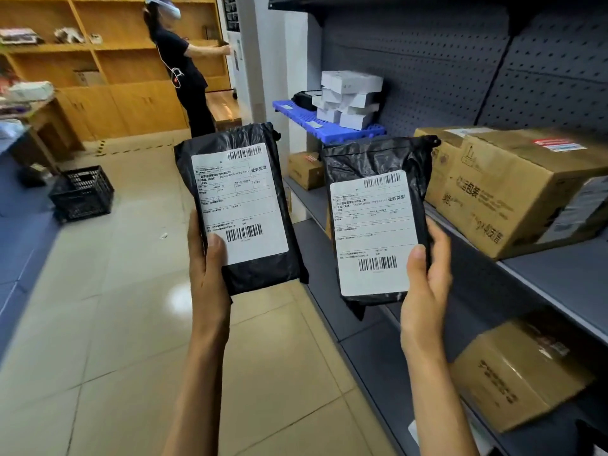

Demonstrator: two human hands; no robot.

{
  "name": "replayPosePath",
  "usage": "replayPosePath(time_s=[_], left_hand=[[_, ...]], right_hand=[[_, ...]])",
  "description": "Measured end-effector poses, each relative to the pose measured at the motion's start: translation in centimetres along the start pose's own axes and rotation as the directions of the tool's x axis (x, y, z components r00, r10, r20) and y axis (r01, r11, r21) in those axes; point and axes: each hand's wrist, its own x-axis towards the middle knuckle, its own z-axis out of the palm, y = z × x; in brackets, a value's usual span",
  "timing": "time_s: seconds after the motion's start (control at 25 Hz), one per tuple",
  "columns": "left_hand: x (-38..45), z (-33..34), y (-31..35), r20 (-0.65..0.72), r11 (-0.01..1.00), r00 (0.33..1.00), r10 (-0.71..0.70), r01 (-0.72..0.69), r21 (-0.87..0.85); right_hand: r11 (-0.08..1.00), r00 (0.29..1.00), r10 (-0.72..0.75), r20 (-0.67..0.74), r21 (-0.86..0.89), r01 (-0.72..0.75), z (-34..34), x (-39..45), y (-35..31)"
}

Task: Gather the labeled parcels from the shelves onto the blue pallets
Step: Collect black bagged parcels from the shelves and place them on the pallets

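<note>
My left hand (207, 268) grips a black plastic parcel (253, 274) with a white shipping label, held upright over the tiled floor. My right hand (426, 284) grips a second black labelled parcel (375, 159), held upright in front of the grey shelf unit. Both thumbs press on the labels' lower corners. A blue pallet (316, 125) lies on the shelf further back, carrying a stack of white boxes (350, 97) and a black item.
Grey shelves (559, 274) run along the right with large cardboard boxes (513, 189) on the middle level, one box (516, 370) lower down and a small carton (304, 169) behind. A black crate (82, 192) sits on the floor at left. A person (184, 67) stands at wooden shelving.
</note>
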Motion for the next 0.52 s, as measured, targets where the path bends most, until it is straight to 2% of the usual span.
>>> replayPosePath(time_s=[0.24,0.52], left_hand=[[3.1,-0.3,-2.3,-0.018,1.0,1.0,-0.018,0.018,0.016],[11.6,1.0,-6.1,-0.051,0.998,0.999,-0.009,0.012,0.066]], right_hand=[[0.999,0.997,0.035,0.07,0.015,-0.036,3.3,2.7,3.1],[0.997,0.993,0.052,0.107,0.055,-0.058,8.7,10.3,8.8]])
